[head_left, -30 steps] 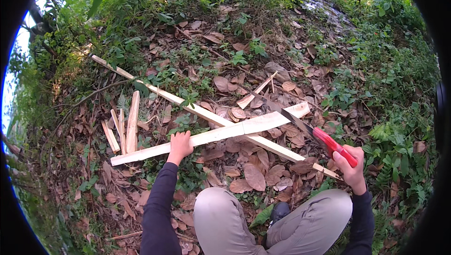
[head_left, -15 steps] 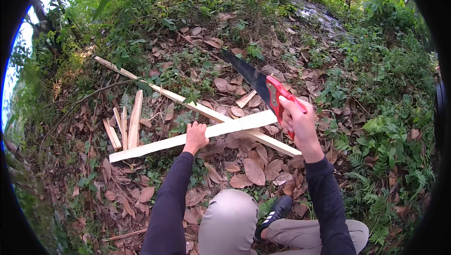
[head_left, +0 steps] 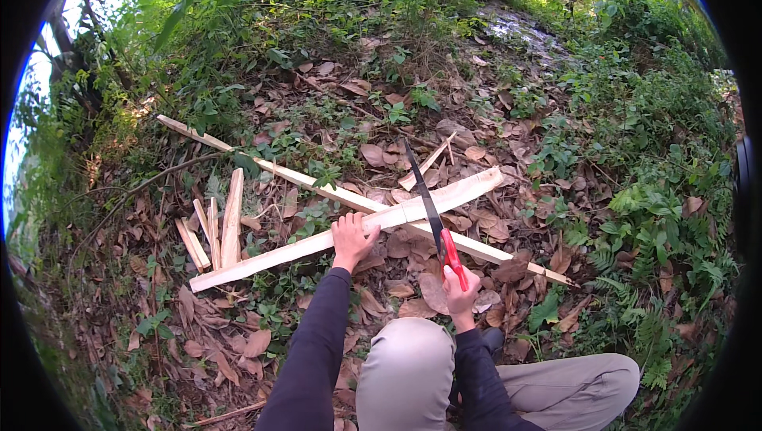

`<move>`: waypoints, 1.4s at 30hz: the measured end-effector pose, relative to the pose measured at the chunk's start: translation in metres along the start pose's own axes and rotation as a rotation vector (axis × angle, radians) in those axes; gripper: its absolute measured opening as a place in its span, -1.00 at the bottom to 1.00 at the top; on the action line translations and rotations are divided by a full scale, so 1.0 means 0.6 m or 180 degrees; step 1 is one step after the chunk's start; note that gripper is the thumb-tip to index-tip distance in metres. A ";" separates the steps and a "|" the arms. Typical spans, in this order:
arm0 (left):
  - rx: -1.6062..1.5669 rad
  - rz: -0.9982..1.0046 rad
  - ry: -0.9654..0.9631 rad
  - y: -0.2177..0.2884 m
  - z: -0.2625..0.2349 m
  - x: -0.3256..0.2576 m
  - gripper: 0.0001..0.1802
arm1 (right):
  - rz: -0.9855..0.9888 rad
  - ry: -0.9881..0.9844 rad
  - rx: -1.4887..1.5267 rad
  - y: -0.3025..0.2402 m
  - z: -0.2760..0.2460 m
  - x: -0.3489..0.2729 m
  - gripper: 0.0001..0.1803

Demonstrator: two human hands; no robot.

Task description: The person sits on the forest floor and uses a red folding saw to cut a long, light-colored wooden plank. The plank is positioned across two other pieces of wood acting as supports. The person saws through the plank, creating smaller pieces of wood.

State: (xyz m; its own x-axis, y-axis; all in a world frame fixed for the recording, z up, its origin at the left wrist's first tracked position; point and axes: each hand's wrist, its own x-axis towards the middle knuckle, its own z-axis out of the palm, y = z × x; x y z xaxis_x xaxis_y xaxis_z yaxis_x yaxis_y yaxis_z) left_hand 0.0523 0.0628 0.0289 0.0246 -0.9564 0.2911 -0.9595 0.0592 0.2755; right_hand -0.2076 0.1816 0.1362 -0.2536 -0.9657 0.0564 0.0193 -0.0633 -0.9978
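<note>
A pale wooden plank [head_left: 278,257] lies slantwise across a longer, thinner wooden strip [head_left: 317,185] on the leafy ground. My left hand [head_left: 353,239] presses on the plank near its middle, fingers wrapped over its far edge. In my right hand [head_left: 461,288] is the red handle of a hand saw [head_left: 429,202]. Its dark blade points away from me and crosses over the plank, just right of where the two pieces of wood cross. Whether the teeth touch the wood I cannot tell.
Several short wood pieces [head_left: 231,221] lie to the left by the plank's end. Beyond the plank is a split offcut [head_left: 429,163]. Dry leaves [head_left: 432,292] and green plants [head_left: 651,225] cover the ground around. My bent knee [head_left: 406,367] is close below the hands.
My right hand has brought the saw down and to the left, so the blade now lies across the plank. My left hand has slid right along the plank.
</note>
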 end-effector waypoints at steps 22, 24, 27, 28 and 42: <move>-0.0077 0.0424 -0.1133 0.024 -0.003 0.078 -0.68 | 0.0686 -0.0798 -0.0197 0.067 -0.057 -0.009 -0.58; -0.0110 0.0547 -0.1160 0.049 -0.021 0.099 -0.68 | 0.0588 -0.0607 0.0093 0.067 -0.084 -0.024 -0.56; -0.0025 0.0891 -0.1175 0.063 -0.060 0.120 -0.69 | 0.0573 -0.0288 0.1042 0.069 -0.088 -0.042 -0.53; 0.0117 0.0944 -0.1347 0.063 -0.068 0.129 -0.70 | 0.0570 -0.0303 0.0883 0.065 -0.091 -0.044 -0.52; 0.0129 0.1205 -0.0561 0.007 0.019 0.094 -0.50 | 0.0671 -0.0433 0.0447 0.066 -0.070 -0.047 -0.54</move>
State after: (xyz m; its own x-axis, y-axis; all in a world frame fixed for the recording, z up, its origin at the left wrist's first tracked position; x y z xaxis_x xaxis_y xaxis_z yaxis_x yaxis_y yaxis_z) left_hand 0.0467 0.0057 0.0362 -0.3771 -0.9037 0.2027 -0.9018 0.4082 0.1420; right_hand -0.2407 0.2168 0.0935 -0.0980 -0.9855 -0.1383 0.1939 0.1174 -0.9740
